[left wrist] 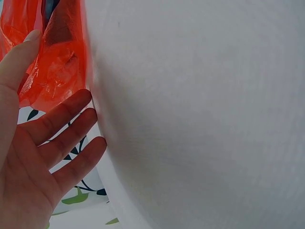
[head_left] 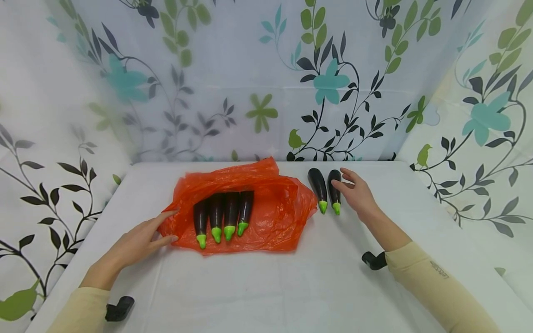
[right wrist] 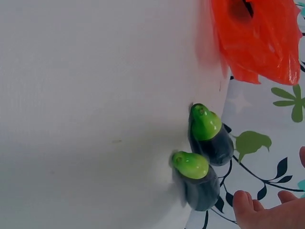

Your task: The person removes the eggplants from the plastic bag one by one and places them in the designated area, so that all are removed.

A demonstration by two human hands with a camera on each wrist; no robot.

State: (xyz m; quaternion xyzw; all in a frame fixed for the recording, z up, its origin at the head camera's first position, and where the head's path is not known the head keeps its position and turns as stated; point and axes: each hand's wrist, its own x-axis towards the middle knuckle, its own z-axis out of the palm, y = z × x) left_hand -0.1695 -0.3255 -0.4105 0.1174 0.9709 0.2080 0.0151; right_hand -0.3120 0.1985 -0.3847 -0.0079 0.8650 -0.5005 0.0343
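Note:
A crumpled red plastic bag (head_left: 270,231) lies on the table with its mouth facing me. Several dark eggplants (head_left: 216,210) with bright green stem ends lie side by side in it. My left hand (head_left: 135,243) is at the bag's left edge, fingers extended; in the left wrist view its thumb (left wrist: 24,55) overlaps the red plastic. Right of the bag lie two more eggplants, one (head_left: 318,185) close to the bag and another (head_left: 334,187) farther right. My right hand (head_left: 357,192) is beside the farther one, fingers loosely extended; in the right wrist view a gap separates them.
A white cloth covers the table (head_left: 250,296). Behind it hangs a curtain (head_left: 233,115) printed with leaves and flowers. Below each forearm shows a black object, one at the left (head_left: 120,309) and one at the right (head_left: 373,261).

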